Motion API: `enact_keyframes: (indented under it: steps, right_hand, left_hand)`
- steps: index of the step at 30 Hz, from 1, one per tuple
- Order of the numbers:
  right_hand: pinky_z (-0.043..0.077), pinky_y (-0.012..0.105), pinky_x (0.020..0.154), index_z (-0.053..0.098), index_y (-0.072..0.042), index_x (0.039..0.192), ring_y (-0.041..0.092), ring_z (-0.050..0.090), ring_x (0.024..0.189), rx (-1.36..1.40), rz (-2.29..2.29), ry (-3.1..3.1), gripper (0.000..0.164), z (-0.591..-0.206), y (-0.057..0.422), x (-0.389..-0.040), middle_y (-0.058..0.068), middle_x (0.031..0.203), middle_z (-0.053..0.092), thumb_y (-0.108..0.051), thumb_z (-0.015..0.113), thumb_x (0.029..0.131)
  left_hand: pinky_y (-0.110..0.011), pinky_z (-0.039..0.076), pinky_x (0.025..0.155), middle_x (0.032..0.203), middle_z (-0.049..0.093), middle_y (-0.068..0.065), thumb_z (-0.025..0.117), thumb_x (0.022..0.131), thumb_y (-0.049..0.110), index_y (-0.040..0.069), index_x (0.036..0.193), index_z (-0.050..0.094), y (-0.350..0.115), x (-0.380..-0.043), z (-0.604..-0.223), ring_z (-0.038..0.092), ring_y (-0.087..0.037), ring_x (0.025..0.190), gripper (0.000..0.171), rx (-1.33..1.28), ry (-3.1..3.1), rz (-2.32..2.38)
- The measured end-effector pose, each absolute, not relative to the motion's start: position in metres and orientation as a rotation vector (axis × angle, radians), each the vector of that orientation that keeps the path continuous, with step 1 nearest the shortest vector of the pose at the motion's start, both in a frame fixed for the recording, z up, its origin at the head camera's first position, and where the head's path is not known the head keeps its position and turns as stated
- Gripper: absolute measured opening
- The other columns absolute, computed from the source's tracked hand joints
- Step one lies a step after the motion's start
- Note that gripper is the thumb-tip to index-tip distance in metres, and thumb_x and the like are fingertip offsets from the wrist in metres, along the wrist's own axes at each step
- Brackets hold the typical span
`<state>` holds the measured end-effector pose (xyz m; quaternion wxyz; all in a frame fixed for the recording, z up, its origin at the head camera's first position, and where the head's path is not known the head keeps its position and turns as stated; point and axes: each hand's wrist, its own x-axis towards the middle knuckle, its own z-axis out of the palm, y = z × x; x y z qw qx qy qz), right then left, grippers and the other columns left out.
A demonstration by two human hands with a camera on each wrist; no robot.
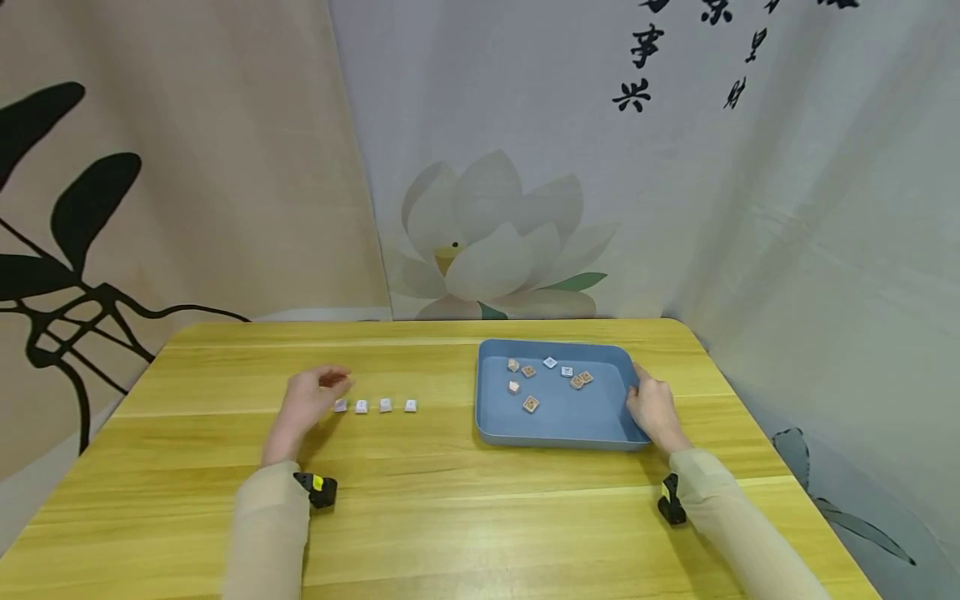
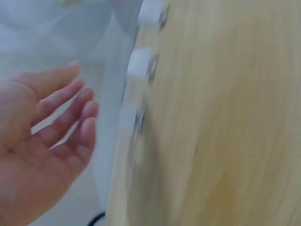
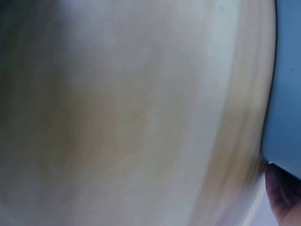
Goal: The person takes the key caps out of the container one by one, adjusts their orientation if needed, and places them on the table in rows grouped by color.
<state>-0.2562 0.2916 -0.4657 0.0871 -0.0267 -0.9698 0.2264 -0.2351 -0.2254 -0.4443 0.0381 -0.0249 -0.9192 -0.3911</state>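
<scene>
My left hand (image 1: 311,406) hovers by the left end of a row of several small white blocks (image 1: 362,407) on the table. Its fingers are loosely bent with nothing between them, and in the left wrist view a gap parts the hand (image 2: 51,136) from the nearest white block (image 2: 129,117). Dark marks show on the blocks' sides, too blurred to read. On the right, my right hand (image 1: 654,408) grips the right edge of a blue tray (image 1: 491,425). At the tray's corner in the right wrist view, part of that hand (image 3: 284,195) shows.
Inside the tray lie several small blocks, some tan with a square pattern (image 1: 531,404), others white (image 1: 550,362). Everything rests on a yellow wooden table (image 1: 442,508). Behind its far edge hangs a curtain (image 1: 480,108) printed with a flower and characters.
</scene>
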Motion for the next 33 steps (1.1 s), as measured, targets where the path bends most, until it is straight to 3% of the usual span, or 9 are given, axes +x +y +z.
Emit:
enact_keyframes:
  steps: [13, 20, 25, 29, 33]
  right_hand:
    - [0.038, 0.026, 0.045, 0.038, 0.011, 0.139, 0.016, 0.046, 0.046, -0.097, 0.668, -2.908, 0.050, -0.468, 0.291, -0.257, 0.038, 0.097, 0.063, -0.002, 0.046, 0.092]
    - [0.037, 0.025, 0.043, 0.036, 0.011, 0.140, 0.014, 0.043, 0.044, -0.114, 0.677, -2.918, 0.050, -0.467, 0.290, -0.258, 0.026, 0.069, 0.062, -0.002, 0.046, 0.092]
    - [0.036, 0.025, 0.043, 0.037, 0.011, 0.140, 0.014, 0.042, 0.043, -0.105, 0.675, -2.908, 0.050, -0.467, 0.291, -0.258, 0.028, 0.075, 0.064, -0.001, 0.046, 0.092]
    - [0.036, 0.025, 0.043, 0.036, 0.012, 0.140, 0.014, 0.041, 0.042, -0.090, 0.674, -2.904, 0.050, -0.468, 0.292, -0.260, 0.025, 0.068, 0.061, -0.002, 0.046, 0.092]
    - [0.036, 0.026, 0.042, 0.036, 0.012, 0.139, 0.014, 0.041, 0.042, -0.084, 0.678, -2.896, 0.050, -0.468, 0.292, -0.260, 0.030, 0.075, 0.063, -0.001, 0.046, 0.092]
  left_hand:
    - [-0.039, 0.054, 0.082, 0.104, 0.068, -0.015, 0.062, 0.091, 0.012, 0.001, 0.112, 0.066, -0.096, -0.269, -0.441, 0.063, -0.026, 0.097, 0.024, -0.307, -2.561, -1.257]
    - [-0.037, 0.053, 0.090, 0.114, 0.068, -0.011, 0.061, 0.092, 0.014, 0.003, 0.117, 0.065, -0.016, -0.280, -0.440, 0.063, -0.024, 0.105, 0.027, -0.529, -2.663, -1.228]
    - [-0.034, 0.054, 0.089, 0.117, 0.068, -0.008, 0.058, 0.095, 0.017, 0.005, 0.120, 0.064, 0.027, -0.286, -0.443, 0.065, -0.021, 0.107, 0.029, -0.624, -2.779, -1.180]
    - [-0.032, 0.054, 0.087, 0.123, 0.066, -0.007, 0.058, 0.095, 0.017, 0.007, 0.123, 0.063, 0.051, -0.290, -0.449, 0.066, -0.021, 0.101, 0.030, -0.657, -2.865, -1.126]
    - [-0.034, 0.050, 0.097, 0.129, 0.062, -0.007, 0.057, 0.095, 0.017, 0.009, 0.127, 0.061, 0.069, -0.291, -0.455, 0.062, -0.022, 0.112, 0.033, -0.720, -2.912, -1.022]
